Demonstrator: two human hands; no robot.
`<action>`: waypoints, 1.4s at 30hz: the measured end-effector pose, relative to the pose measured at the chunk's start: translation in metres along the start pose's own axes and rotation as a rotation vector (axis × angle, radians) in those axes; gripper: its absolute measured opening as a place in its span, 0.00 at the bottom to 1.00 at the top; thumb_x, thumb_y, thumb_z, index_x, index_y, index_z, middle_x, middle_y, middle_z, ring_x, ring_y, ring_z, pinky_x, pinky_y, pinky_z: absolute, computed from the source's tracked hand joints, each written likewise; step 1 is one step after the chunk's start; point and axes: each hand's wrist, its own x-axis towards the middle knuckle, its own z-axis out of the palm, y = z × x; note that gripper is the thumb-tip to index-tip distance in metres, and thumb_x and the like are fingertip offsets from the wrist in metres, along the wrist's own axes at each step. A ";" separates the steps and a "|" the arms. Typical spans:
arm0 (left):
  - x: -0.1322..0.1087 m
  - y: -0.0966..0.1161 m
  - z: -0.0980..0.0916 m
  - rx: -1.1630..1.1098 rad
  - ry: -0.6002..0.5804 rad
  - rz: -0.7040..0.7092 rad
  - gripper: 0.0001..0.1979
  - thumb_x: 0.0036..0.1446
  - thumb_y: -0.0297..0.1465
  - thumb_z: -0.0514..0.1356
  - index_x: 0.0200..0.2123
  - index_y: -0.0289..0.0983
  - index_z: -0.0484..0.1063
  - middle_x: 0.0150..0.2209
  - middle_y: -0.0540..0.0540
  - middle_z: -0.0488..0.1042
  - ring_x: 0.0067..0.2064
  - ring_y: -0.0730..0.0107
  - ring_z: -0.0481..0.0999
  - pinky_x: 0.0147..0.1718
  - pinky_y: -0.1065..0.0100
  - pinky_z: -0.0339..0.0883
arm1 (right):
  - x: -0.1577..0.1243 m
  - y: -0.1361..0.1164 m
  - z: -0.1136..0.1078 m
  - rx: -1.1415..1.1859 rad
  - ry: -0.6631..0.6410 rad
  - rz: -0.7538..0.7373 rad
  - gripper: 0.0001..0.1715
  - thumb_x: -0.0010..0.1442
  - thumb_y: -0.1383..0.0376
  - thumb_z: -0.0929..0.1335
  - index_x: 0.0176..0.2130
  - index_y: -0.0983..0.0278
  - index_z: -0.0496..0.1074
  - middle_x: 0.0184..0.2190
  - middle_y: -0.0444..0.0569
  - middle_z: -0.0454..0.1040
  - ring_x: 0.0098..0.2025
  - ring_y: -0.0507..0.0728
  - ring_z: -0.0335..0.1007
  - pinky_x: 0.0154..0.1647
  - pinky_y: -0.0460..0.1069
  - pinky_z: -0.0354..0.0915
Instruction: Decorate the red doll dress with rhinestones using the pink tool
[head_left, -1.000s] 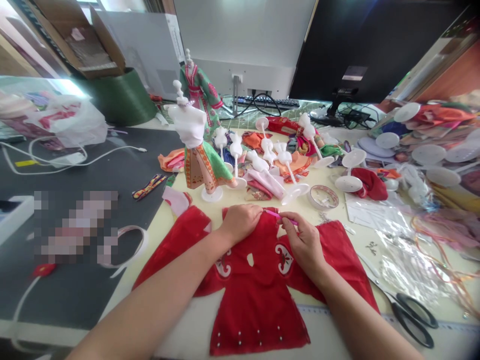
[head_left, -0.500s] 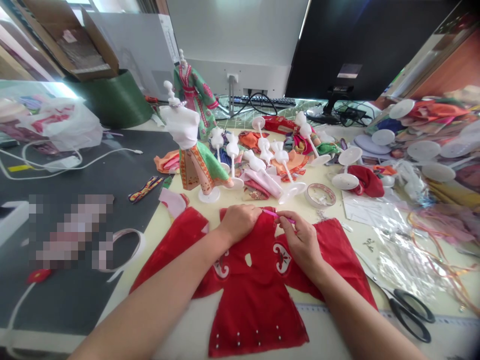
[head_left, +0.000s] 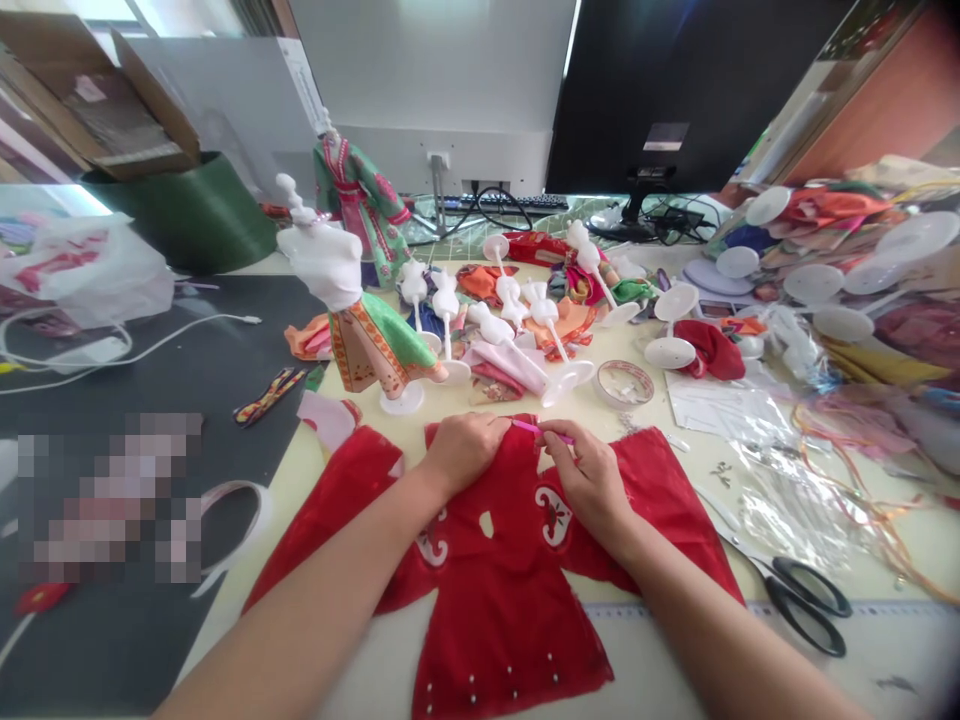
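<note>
A small red doll robe [head_left: 510, 590] lies spread flat on the pale yellow table [head_left: 675, 450], sleeves out to both sides, with white embroidered patches on the chest. My left hand [head_left: 461, 450] is curled and presses down on the robe's collar area. Just right of it, my right hand [head_left: 589, 478] pinches a thin pink stick [head_left: 536, 430] whose tip rests at the neckline between the two hands.
A dressed white mannequin stand [head_left: 352, 320] and several bare white stands [head_left: 517, 330] with bright doll clothes sit just behind the robe. A tape roll [head_left: 625, 383] lies right of them. Black scissors [head_left: 802, 600] lie at the right; a dark mat [head_left: 127, 420] covers the left.
Both hands stay at the robe's collar with the pink stick. The view has drifted, so everything sits a little further left and lower in the frame.
</note>
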 end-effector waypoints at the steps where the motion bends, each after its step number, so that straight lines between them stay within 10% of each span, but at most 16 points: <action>1: 0.000 0.000 0.000 0.004 0.000 0.004 0.15 0.64 0.29 0.48 0.39 0.36 0.74 0.31 0.43 0.77 0.35 0.68 0.76 0.33 0.70 0.66 | 0.000 0.000 0.000 0.001 0.000 -0.001 0.12 0.61 0.60 0.61 0.39 0.60 0.71 0.34 0.48 0.78 0.38 0.57 0.74 0.41 0.51 0.67; 42: -0.001 -0.001 0.003 0.082 0.095 0.076 0.13 0.62 0.26 0.49 0.34 0.36 0.74 0.28 0.47 0.77 0.30 0.68 0.76 0.26 0.69 0.63 | 0.001 0.003 0.001 -0.007 0.017 -0.031 0.12 0.63 0.60 0.61 0.39 0.61 0.71 0.33 0.48 0.78 0.38 0.57 0.74 0.42 0.50 0.66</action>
